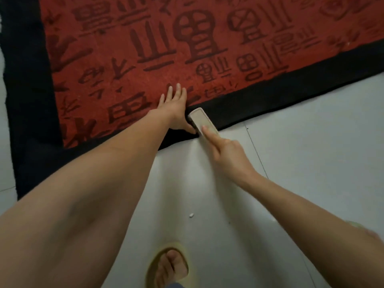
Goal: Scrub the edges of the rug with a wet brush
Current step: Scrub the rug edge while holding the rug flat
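A red rug (158, 59) with dark symbols and a black border lies on the pale floor. My left hand (173, 104) rests flat on the rug near its front edge, fingers straight and spread. A cream brush (202, 120) lies across the black border right beside that hand. My right hand (226, 150) grips the brush by its near end, with the index finger stretched along its back. The bristles are hidden underneath.
Pale grey floor tiles (301, 142) fill the lower right. A foot in a yellow slipper (168, 267) stands at the bottom middle. A small white crumb (191, 215) lies on the floor between my arms. The rug's corner (22, 183) is at the left.
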The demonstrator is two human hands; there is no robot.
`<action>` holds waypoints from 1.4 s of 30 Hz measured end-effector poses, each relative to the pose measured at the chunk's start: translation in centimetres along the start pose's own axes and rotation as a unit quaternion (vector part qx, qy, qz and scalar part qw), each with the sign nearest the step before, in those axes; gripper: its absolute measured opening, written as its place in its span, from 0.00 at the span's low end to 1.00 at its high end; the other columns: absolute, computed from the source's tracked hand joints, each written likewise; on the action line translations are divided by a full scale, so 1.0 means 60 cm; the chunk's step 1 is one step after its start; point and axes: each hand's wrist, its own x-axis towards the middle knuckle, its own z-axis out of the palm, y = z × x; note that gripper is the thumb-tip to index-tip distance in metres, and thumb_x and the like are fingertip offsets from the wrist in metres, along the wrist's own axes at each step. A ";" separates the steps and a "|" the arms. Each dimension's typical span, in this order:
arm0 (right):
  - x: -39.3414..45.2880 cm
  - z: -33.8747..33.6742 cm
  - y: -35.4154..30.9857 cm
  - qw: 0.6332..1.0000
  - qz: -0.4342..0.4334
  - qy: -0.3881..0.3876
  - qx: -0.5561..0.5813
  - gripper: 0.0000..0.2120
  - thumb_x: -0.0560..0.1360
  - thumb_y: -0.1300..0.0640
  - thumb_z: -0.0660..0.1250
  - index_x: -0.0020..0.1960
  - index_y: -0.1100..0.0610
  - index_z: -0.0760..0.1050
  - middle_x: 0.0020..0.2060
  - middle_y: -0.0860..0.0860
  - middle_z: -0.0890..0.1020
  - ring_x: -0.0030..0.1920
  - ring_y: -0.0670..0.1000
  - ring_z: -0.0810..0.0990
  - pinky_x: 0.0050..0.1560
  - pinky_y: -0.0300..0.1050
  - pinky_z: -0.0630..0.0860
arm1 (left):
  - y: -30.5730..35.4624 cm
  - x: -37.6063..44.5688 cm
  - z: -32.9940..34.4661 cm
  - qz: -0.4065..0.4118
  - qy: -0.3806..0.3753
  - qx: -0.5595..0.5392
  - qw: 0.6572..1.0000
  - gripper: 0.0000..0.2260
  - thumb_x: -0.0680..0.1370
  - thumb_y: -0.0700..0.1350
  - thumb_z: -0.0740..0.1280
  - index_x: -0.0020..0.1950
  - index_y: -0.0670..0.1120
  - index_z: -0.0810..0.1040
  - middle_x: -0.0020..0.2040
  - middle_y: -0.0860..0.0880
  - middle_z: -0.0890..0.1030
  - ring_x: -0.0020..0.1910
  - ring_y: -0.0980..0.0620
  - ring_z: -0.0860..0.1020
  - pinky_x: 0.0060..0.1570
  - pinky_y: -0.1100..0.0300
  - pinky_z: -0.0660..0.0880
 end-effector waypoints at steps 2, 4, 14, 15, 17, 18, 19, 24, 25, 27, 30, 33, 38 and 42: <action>0.037 -0.058 0.054 0.996 0.054 0.064 -0.023 0.23 0.81 0.54 0.58 0.73 0.39 0.64 0.51 0.63 0.82 0.49 0.64 0.80 0.51 0.53 0.75 | 0.000 0.011 0.010 -0.002 -0.009 -0.008 1.000 0.62 0.65 0.61 0.78 0.79 0.44 0.34 0.78 0.46 0.32 0.77 0.44 0.34 0.75 0.47 0.39; 0.043 -0.075 0.071 0.985 0.121 0.126 -0.006 0.22 0.81 0.53 0.57 0.73 0.40 0.64 0.49 0.64 0.81 0.49 0.65 0.79 0.51 0.53 0.74 | 0.009 0.014 0.012 -0.010 -0.011 -0.028 0.999 0.64 0.64 0.61 0.79 0.79 0.46 0.33 0.78 0.46 0.30 0.77 0.43 0.33 0.75 0.45 0.39; 0.060 -0.093 0.082 0.984 0.120 0.131 -0.020 0.22 0.81 0.54 0.58 0.74 0.41 0.64 0.48 0.62 0.82 0.46 0.62 0.79 0.45 0.48 0.70 | 0.055 0.036 0.000 -0.062 -0.075 -0.030 0.995 0.67 0.61 0.63 0.79 0.76 0.51 0.27 0.74 0.48 0.22 0.73 0.36 0.28 0.73 0.34 0.38; 0.054 -0.071 0.062 0.981 0.128 0.147 0.026 0.22 0.82 0.54 0.57 0.74 0.41 0.64 0.46 0.62 0.82 0.45 0.62 0.79 0.45 0.48 0.71 | 0.058 0.037 -0.002 -0.063 -0.077 -0.023 0.995 0.68 0.61 0.63 0.79 0.76 0.51 0.26 0.73 0.48 0.22 0.73 0.36 0.28 0.73 0.33 0.39; 0.039 -0.013 0.017 0.989 0.094 0.102 0.051 0.23 0.82 0.55 0.55 0.74 0.38 0.61 0.44 0.62 0.81 0.43 0.62 0.80 0.44 0.51 0.74 | 0.059 0.036 -0.003 -0.065 -0.082 -0.016 0.994 0.68 0.61 0.64 0.79 0.76 0.50 0.26 0.73 0.47 0.22 0.73 0.35 0.28 0.72 0.32 0.40; 0.032 -0.001 0.013 0.996 0.054 0.066 0.038 0.24 0.82 0.55 0.55 0.74 0.37 0.60 0.45 0.62 0.82 0.43 0.62 0.80 0.45 0.51 0.75 | 0.058 0.036 -0.003 -0.068 -0.083 -0.014 0.994 0.68 0.61 0.63 0.79 0.76 0.50 0.25 0.73 0.47 0.22 0.73 0.35 0.28 0.72 0.32 0.41; 0.035 -0.007 0.024 0.999 0.021 0.042 0.009 0.26 0.81 0.56 0.56 0.74 0.36 0.59 0.46 0.62 0.82 0.44 0.62 0.80 0.44 0.51 0.75 | 0.054 0.035 -0.004 -0.067 -0.085 -0.012 0.994 0.68 0.61 0.63 0.79 0.75 0.51 0.25 0.73 0.48 0.22 0.73 0.35 0.28 0.72 0.31 0.41; 0.086 -0.126 0.103 0.978 0.157 0.128 -0.048 0.23 0.81 0.56 0.57 0.74 0.41 0.63 0.46 0.64 0.80 0.46 0.64 0.79 0.46 0.52 0.72 | 0.048 0.028 -0.004 -0.062 -0.087 -0.012 0.994 0.68 0.61 0.64 0.79 0.75 0.51 0.25 0.73 0.48 0.21 0.73 0.36 0.27 0.72 0.32 0.40; 0.079 -0.106 0.081 0.976 0.161 0.148 -0.016 0.23 0.82 0.56 0.56 0.74 0.42 0.63 0.44 0.63 0.80 0.46 0.64 0.79 0.44 0.51 0.70 | 0.049 0.027 -0.005 -0.060 -0.091 -0.012 0.994 0.68 0.61 0.64 0.79 0.75 0.51 0.25 0.73 0.48 0.21 0.73 0.36 0.27 0.72 0.32 0.40; 0.059 -0.040 0.027 0.994 0.075 0.080 0.001 0.24 0.81 0.57 0.56 0.75 0.40 0.62 0.43 0.61 0.80 0.44 0.62 0.79 0.42 0.50 0.72 | 0.046 0.025 -0.005 -0.058 -0.089 -0.013 0.994 0.68 0.61 0.65 0.79 0.75 0.51 0.25 0.73 0.48 0.22 0.73 0.36 0.28 0.72 0.32 0.40; 0.048 -0.029 0.028 0.994 -0.038 -0.046 -0.095 0.31 0.78 0.59 0.57 0.75 0.34 0.55 0.47 0.62 0.81 0.46 0.63 0.80 0.47 0.53 0.76 | 0.034 0.024 0.002 -0.047 -0.080 -0.014 0.996 0.68 0.61 0.65 0.79 0.76 0.52 0.26 0.74 0.50 0.23 0.74 0.37 0.27 0.72 0.33 0.39; 0.094 -0.123 0.090 0.987 0.064 0.041 -0.142 0.28 0.79 0.60 0.57 0.75 0.39 0.60 0.49 0.66 0.80 0.49 0.67 0.78 0.51 0.57 0.74 | 0.028 0.020 0.006 -0.041 -0.070 -0.017 0.997 0.68 0.61 0.65 0.79 0.76 0.53 0.27 0.74 0.50 0.23 0.73 0.39 0.27 0.73 0.35 0.37; 0.047 -0.047 0.048 0.993 0.072 0.091 -0.009 0.25 0.81 0.57 0.56 0.74 0.39 0.61 0.45 0.64 0.81 0.44 0.64 0.80 0.43 0.52 0.74 | 0.032 0.023 0.005 -0.050 -0.080 -0.011 0.996 0.68 0.60 0.65 0.78 0.75 0.52 0.25 0.73 0.50 0.22 0.73 0.38 0.27 0.73 0.34 0.38; 0.050 -0.092 0.080 0.990 -0.028 -0.038 -0.133 0.33 0.78 0.61 0.59 0.74 0.34 0.55 0.45 0.64 0.81 0.44 0.63 0.80 0.45 0.51 0.75 | 0.031 0.022 0.005 -0.048 -0.079 -0.004 0.996 0.68 0.60 0.65 0.78 0.76 0.52 0.26 0.74 0.50 0.22 0.73 0.39 0.27 0.73 0.35 0.39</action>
